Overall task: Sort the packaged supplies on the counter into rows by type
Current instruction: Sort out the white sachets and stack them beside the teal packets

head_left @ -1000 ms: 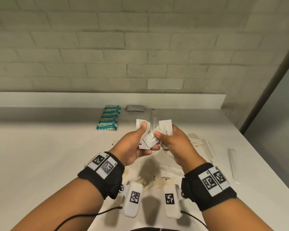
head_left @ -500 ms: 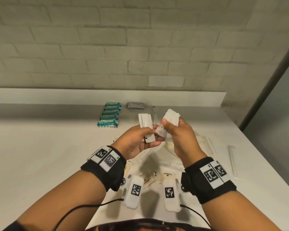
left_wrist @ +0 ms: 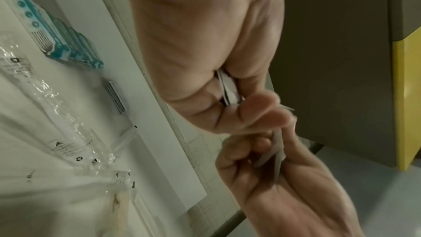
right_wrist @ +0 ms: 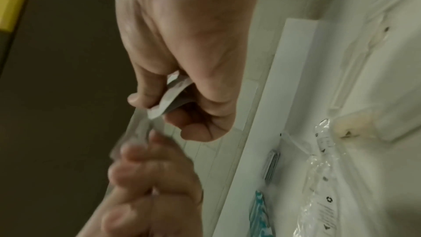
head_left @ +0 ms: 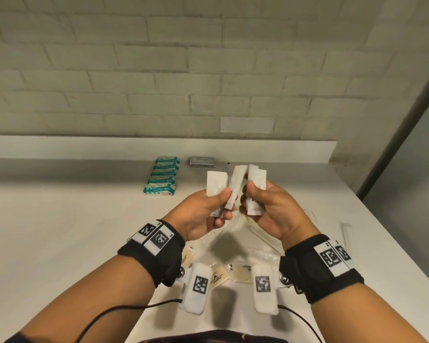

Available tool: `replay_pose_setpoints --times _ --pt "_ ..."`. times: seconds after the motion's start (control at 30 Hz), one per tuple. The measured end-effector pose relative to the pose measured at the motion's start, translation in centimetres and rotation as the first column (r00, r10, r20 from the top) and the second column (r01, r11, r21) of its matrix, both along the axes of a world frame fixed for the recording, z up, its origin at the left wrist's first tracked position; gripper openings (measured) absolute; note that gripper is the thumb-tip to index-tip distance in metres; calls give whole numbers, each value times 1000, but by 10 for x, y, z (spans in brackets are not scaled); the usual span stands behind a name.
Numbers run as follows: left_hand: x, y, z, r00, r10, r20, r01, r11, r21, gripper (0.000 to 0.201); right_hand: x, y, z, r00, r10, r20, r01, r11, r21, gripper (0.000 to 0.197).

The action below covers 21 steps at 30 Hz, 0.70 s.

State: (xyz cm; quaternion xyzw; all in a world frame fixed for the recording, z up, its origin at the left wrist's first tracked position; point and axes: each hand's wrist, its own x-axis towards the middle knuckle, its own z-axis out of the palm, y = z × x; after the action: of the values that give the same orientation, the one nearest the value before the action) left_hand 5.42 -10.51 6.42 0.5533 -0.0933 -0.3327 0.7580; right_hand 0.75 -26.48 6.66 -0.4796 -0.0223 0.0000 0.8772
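Both hands are raised above the white counter (head_left: 60,231), each holding small white packets. My left hand (head_left: 208,211) pinches white packets (head_left: 217,181), one of them a narrow strip (head_left: 235,186) leaning toward the right hand. My right hand (head_left: 263,206) grips a small stack of white packets (head_left: 256,179) between thumb and fingers. In the left wrist view the packets (left_wrist: 230,89) show edge-on between thumb and fingers. The right wrist view shows the right hand's packets (right_wrist: 170,96) the same way. A row of teal-and-white packs (head_left: 162,174) lies at the back.
A grey flat packet (head_left: 201,161) lies right of the teal row by the raised back ledge (head_left: 159,147). Clear plastic sleeves (head_left: 258,241) and tan packets (head_left: 243,272) lie under my hands. More clear sleeves (head_left: 344,233) lie near the counter's right edge.
The hands have drawn slightly apart and risen; a narrow packet that was between them now stands in the left hand's pinch, and the right hand holds its stack upright.
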Motion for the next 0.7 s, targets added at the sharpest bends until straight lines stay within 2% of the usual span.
replay_pose_setpoints --times 0.07,0.1,0.2,0.27,0.33,0.43,0.6,0.7 --pt "0 -2 2 998 -64 -6 64 998 27 17 5 5 -1 999 52 4 -52 997 -65 58" --pt "1 -2 3 997 -76 -8 76 996 37 17 8 7 -1 999 44 8 -44 995 -87 56" --pt "6 -4 5 998 -56 -10 57 996 75 20 14 6 -2 996 -77 46 81 993 -81 40" --pt "8 -4 6 1000 -25 -18 26 995 95 23 16 4 -1 985 -165 58 168 984 -50 39" --pt "12 -3 5 997 -19 -71 22 999 37 30 19 -1 -2 969 -244 39 245 969 -31 34" --pt "17 2 2 992 -30 -122 22 997 -69 34 23 -14 -2 951 -308 -18 307 950 -50 15" --pt "20 -1 -5 998 69 0 -69 997 -29 21 23 -21 -3 980 -179 -84 176 984 -36 12" --pt "23 -6 -5 998 43 49 -43 999 7 19 20 -12 -1 999 23 -42 -22 1000 19 30"
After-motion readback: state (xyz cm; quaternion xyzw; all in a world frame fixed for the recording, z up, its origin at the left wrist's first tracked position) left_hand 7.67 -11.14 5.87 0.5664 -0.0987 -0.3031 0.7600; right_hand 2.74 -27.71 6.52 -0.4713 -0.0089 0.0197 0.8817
